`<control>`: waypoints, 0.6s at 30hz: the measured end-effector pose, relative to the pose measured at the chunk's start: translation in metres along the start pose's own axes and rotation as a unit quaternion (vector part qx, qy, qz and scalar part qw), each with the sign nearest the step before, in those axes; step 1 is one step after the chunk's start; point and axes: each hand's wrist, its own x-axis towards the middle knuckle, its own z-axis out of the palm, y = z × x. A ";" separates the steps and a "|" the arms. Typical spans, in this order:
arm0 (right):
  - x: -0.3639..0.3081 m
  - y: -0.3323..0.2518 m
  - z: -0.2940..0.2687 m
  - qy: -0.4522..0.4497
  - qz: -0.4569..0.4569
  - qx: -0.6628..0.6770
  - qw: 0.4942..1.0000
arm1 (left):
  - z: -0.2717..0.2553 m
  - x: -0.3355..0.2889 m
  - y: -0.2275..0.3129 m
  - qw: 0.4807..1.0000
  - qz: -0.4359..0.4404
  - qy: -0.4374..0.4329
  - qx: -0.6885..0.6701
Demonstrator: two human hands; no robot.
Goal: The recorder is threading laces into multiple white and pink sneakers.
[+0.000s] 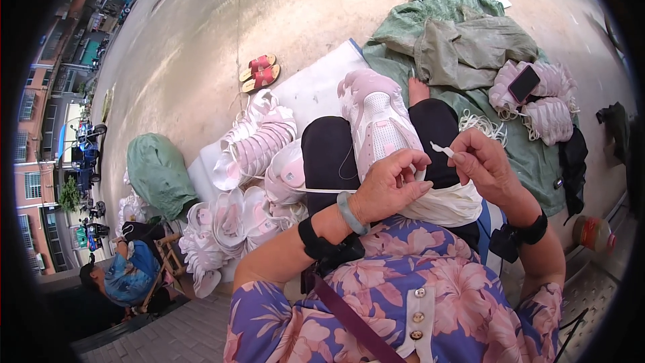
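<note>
Just beyond the left hand, a pink-and-white shoe lies on the lap; I judge it light, its upper soft, best held by the sides. This hand is curled, thumb near forefinger; what it grips, I cannot tell. Rightward, the right hand, fingers pointing left, pinches a white lace, probably limp, best taken near its end.

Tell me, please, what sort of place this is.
Probably an outdoor yard or roadside: bare ground stretches ahead, vehicles stand near a building at left, and pink-and-white shoes lie on a white sheet.
</note>
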 end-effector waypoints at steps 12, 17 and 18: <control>0.018 -0.026 -0.005 -0.079 0.067 0.074 0.992 | -0.018 -0.001 0.013 0.999 0.024 -0.031 0.028; 0.018 -0.014 0.002 -0.107 0.067 0.086 0.988 | -0.022 -0.011 0.006 0.993 0.055 0.064 0.080; 0.021 -0.016 0.003 -0.109 0.067 0.087 0.988 | -0.021 -0.009 0.013 0.989 0.055 0.097 0.096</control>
